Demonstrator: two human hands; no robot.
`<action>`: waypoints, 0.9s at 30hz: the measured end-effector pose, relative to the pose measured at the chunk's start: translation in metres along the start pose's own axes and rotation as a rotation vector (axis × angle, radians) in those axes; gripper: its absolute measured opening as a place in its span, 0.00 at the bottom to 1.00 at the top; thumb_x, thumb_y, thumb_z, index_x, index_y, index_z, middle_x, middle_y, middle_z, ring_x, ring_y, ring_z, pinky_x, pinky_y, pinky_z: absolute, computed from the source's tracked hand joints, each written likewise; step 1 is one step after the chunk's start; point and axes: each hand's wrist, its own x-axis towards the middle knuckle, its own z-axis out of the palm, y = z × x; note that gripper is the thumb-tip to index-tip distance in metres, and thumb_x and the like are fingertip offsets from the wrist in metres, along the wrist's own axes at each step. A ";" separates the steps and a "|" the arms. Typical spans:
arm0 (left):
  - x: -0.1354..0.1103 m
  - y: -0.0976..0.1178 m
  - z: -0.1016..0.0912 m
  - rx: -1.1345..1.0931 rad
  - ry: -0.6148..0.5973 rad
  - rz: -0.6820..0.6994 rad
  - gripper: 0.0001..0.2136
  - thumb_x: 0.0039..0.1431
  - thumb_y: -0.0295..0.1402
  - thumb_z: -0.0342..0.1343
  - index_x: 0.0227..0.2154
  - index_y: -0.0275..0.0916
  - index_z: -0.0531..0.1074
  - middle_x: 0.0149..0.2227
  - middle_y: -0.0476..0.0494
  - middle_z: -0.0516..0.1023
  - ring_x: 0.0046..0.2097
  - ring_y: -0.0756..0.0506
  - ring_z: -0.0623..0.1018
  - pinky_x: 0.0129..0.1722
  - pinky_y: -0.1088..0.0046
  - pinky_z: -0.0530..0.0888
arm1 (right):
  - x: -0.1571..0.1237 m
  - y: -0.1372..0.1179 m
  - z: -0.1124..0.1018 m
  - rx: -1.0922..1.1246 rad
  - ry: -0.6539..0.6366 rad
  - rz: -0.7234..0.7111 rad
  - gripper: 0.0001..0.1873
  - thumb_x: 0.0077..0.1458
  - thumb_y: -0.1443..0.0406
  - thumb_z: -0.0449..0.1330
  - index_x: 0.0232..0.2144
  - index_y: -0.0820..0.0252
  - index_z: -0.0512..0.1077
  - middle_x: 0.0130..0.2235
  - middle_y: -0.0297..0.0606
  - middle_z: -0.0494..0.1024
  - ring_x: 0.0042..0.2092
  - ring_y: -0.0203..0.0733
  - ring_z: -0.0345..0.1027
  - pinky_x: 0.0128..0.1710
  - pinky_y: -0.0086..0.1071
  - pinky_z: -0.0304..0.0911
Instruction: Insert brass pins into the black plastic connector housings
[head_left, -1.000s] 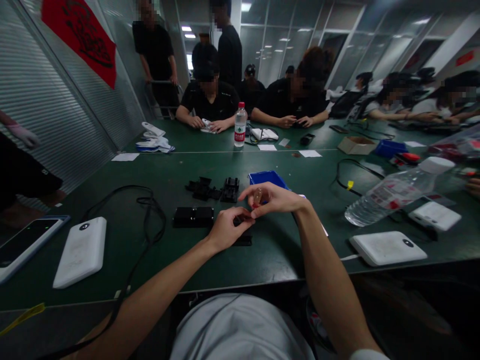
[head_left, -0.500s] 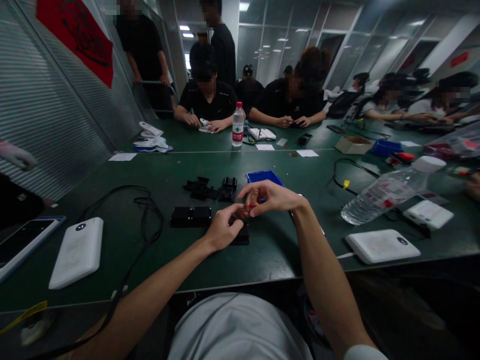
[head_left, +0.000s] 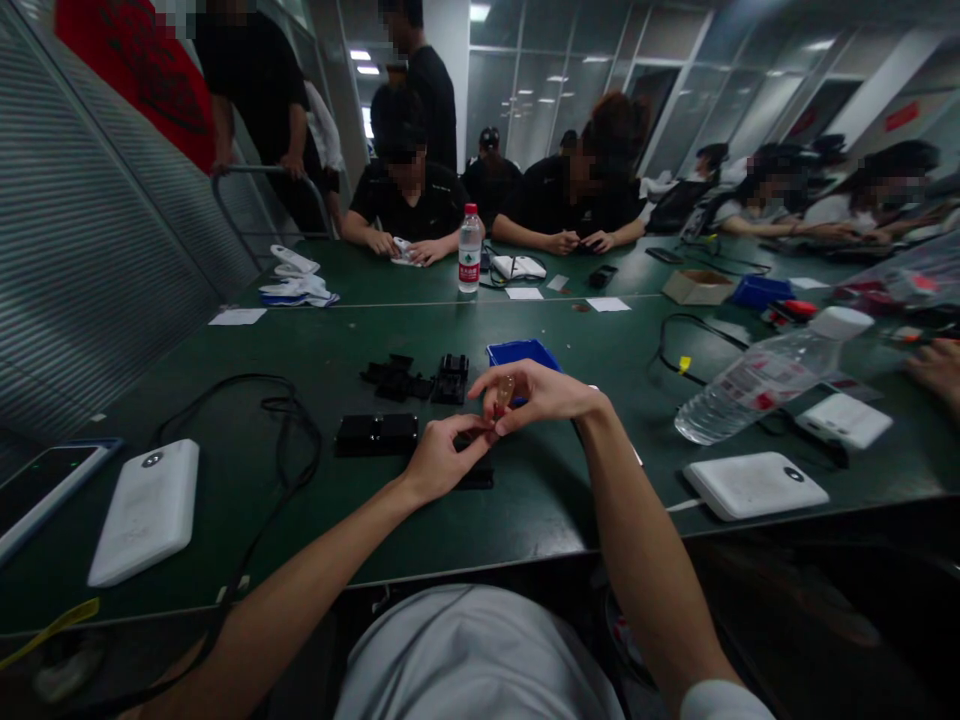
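My right hand (head_left: 544, 392) pinches a small clear amber piece (head_left: 504, 390) between thumb and fingers, held just above the green table (head_left: 225, 520). My left hand (head_left: 444, 456) is closed in a pinch right below it, its fingertips touching the bottom of the same piece. Under both hands lies a flat black part (head_left: 474, 474). A black block (head_left: 376, 433) sits to the left, several black plastic parts (head_left: 420, 378) lie behind, and a blue tray (head_left: 521, 355) stands just beyond my right hand.
White power banks (head_left: 146, 510) (head_left: 754, 483) lie left and right, a black cable (head_left: 289, 440) loops at left, a phone (head_left: 37, 485) at the far left edge. A water bottle (head_left: 757, 378) lies on its side at right; another bottle (head_left: 469, 250) stands opposite. Several people sit across the table.
Both hands stay pinched together on the small piece, almost still. The view has drifted, and a standing person at the back left has moved closer with a cart handle.
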 end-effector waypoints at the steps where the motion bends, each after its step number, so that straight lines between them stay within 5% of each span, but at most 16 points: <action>1: 0.000 0.000 0.000 0.004 -0.004 0.006 0.08 0.63 0.34 0.61 0.38 0.37 0.83 0.39 0.43 0.87 0.40 0.42 0.85 0.44 0.69 0.79 | 0.001 0.000 0.000 0.013 -0.003 0.000 0.29 0.47 0.67 0.76 0.51 0.64 0.74 0.35 0.34 0.81 0.34 0.34 0.77 0.35 0.27 0.71; 9: 0.001 -0.001 -0.001 -0.006 -0.004 0.024 0.07 0.62 0.34 0.62 0.37 0.38 0.82 0.36 0.45 0.86 0.37 0.44 0.84 0.41 0.71 0.79 | 0.003 0.001 0.003 -0.046 0.040 0.019 0.29 0.45 0.65 0.77 0.50 0.64 0.75 0.30 0.28 0.75 0.29 0.31 0.70 0.28 0.23 0.64; 18: 0.001 0.004 -0.004 0.011 0.024 0.023 0.09 0.63 0.31 0.58 0.40 0.36 0.82 0.41 0.41 0.86 0.42 0.43 0.84 0.46 0.69 0.79 | 0.004 0.001 0.000 -0.032 0.043 0.006 0.35 0.43 0.68 0.78 0.54 0.64 0.72 0.30 0.30 0.81 0.32 0.35 0.77 0.33 0.27 0.71; 27: 0.002 0.003 -0.006 0.044 0.073 -0.023 0.13 0.62 0.27 0.54 0.41 0.38 0.84 0.43 0.42 0.87 0.47 0.41 0.84 0.50 0.66 0.79 | 0.003 0.004 0.001 0.009 0.050 -0.013 0.31 0.44 0.69 0.76 0.51 0.63 0.75 0.33 0.32 0.82 0.35 0.37 0.79 0.39 0.31 0.75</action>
